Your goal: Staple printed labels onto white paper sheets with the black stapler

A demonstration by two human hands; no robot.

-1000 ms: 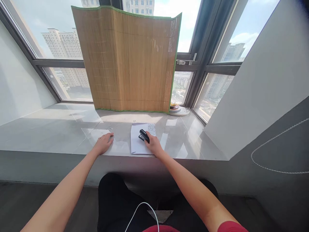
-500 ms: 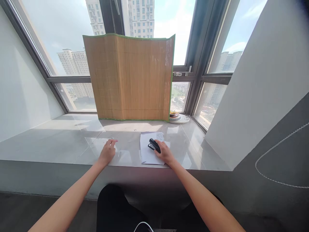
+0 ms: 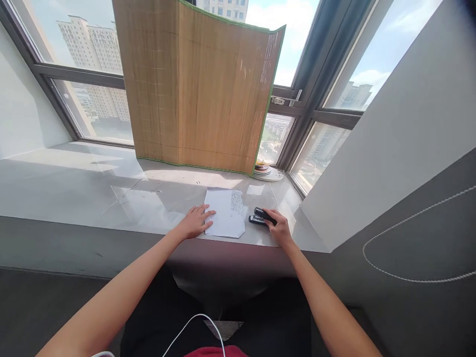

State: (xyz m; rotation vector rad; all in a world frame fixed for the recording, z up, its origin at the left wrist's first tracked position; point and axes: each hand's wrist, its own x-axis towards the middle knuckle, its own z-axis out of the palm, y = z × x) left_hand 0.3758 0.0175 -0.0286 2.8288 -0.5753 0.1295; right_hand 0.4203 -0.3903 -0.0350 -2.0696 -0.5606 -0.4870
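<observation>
White paper (image 3: 223,218) with a block of dark writing near its upper right lies on the tiled sill in front of me. My left hand (image 3: 195,220) rests at the paper's left edge, its fingers spread and the tips over the sheet. To the right of the paper, my right hand (image 3: 279,227) grips a black stapler (image 3: 259,220) by its rear end. The stapler's jaws point left and stand apart from each other. Part of its back is hidden by my fingers.
A bamboo mat (image 3: 201,94) with green edging stands upright against the window. By its lower right corner sits a stack of plates (image 3: 273,175). A beaded cord (image 3: 372,260) hangs at the right. The sill's front edge (image 3: 111,225) runs close below my hands.
The stapler has moved right, off the paper, in my right hand. My left hand has come right onto the paper's edge with fingers spread. The view has tilted down and turned.
</observation>
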